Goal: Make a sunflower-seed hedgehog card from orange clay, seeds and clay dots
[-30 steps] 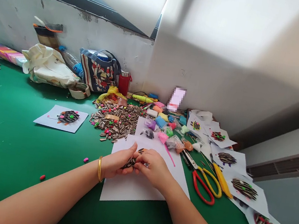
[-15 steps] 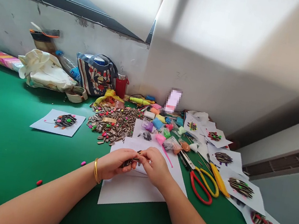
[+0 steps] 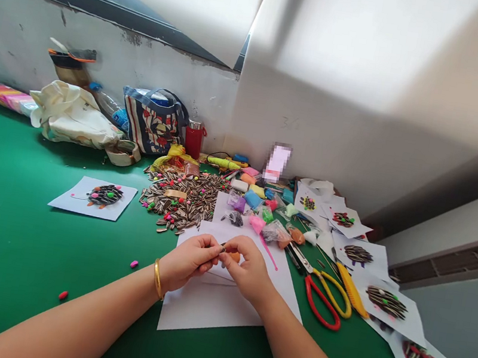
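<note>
Found at centre, over white paper point(image 3: 194, 314): left hand point(image 3: 189, 262) and right hand point(image 3: 249, 271), fingertips together. Gripped there in a narrow pinch between both: a small dark seed point(image 3: 222, 248). Left fingers curled; palm contents hidden, impossible to determine. Behind right thumb: an orange piece point(image 3: 234, 257), partly covered. Recorded outward from the hands: striped seed pile point(image 3: 200, 197) at 10 o'clock; bagged coloured lumps point(image 3: 254, 199) at 1 o'clock, near; scissors point(image 3: 312, 269) at 3 o'clock, well apart.

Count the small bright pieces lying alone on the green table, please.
2: a pink piece near the bracelet and a red piece farther left; the left arm may hide others.
</note>
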Motion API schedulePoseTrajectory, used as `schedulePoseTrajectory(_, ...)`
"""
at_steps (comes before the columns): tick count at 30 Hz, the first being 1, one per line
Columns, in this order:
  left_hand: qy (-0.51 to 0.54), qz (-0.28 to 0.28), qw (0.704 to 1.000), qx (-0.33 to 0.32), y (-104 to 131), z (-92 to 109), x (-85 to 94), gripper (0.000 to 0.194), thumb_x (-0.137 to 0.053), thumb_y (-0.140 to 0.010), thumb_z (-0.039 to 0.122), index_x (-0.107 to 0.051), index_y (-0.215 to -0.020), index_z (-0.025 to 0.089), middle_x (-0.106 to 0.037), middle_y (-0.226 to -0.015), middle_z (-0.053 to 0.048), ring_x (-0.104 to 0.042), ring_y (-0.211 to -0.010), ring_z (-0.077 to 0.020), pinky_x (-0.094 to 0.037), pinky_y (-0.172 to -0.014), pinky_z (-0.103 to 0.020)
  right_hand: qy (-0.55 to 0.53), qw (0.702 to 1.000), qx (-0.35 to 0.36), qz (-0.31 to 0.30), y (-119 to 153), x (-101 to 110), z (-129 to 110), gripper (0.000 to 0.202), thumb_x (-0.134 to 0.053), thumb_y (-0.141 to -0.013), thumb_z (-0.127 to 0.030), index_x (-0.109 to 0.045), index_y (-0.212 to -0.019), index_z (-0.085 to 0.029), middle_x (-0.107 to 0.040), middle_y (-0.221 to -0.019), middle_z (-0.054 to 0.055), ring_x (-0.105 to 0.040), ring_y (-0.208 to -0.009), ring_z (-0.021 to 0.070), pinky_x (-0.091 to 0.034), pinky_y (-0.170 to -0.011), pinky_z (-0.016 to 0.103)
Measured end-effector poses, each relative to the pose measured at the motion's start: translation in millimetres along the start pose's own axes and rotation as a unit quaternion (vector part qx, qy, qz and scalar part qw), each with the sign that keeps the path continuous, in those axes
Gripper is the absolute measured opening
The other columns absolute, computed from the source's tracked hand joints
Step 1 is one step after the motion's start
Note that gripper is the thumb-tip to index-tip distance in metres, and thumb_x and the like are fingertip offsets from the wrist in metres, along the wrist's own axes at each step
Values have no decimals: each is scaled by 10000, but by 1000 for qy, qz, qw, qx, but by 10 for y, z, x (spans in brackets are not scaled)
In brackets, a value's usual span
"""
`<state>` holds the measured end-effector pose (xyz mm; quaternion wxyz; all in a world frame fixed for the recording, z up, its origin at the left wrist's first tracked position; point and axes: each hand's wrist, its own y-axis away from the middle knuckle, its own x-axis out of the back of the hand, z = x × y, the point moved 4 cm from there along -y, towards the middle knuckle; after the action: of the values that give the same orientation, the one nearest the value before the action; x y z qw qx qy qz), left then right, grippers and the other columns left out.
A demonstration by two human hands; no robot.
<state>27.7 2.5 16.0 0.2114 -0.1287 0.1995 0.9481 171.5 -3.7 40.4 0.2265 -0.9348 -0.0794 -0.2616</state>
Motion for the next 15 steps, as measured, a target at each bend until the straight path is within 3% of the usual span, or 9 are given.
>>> schedulePoseTrajectory(6, -11, 67, 996, -51, -40, 84, 95, 317, -672, -763, 439, -519, -761, 161, -476, -598, 57, -305, -415, -21, -151, -406, -175, -96, 990, -90, 47, -46, 68, 249, 111, -511, -873, -234, -606, -922, -205, -674, -873, 29, -624, -757, 156, -496, -664, 285)
schedulePoseTrajectory(9, -28, 91, 993, -76, -84, 119, 165, 313, -660, -760, 460, -547, -796, 170, -389, -532, 85, -271, -405, -38, -147, -402, -183, -26, 992, -97, 71, -102, 156, 435, 113, -530, -850, -234, -625, -900, -200, -686, -845, 29, -634, -768, 172, -499, -677, 299)
schedulePoseTrajectory(11, -76, 103, 987, -101, -130, 136, 208, 300, -625, -785, 467, -571, -802, 172, -366, -503, 85, -296, -415, -59, -182, -410, -189, 40, 995, -74, 51, -134, 163, 513, 154, -529, -845, -210, -666, -917, -205, -699, -897, 41, -636, -825, 186, -500, -723, 320)
schedulePoseTrajectory(13, -154, 128, 969, -142, -178, 162, 247, 284, -583, -815, 453, -615, -806, 171, -443, -524, 51, -402, -472, -94, -282, -449, -203, 81, 995, -52, 22, -152, 133, 558, 209, -513, -846, -164, -692, -941, -215, -709, -949, 48, -636, -889, 195, -496, -781, 341)
schedulePoseTrajectory(15, -250, 151, 937, -191, -221, 192, 266, 251, -554, -835, 402, -664, -824, 177, -612, -676, -17, -555, -650, -153, -416, -588, -243, 101, 994, -47, 4, -161, 96, 583, 234, -512, -843, -131, -700, -951, -220, -717, -954, 48, -638, -905, 198, -490, -805, 349)
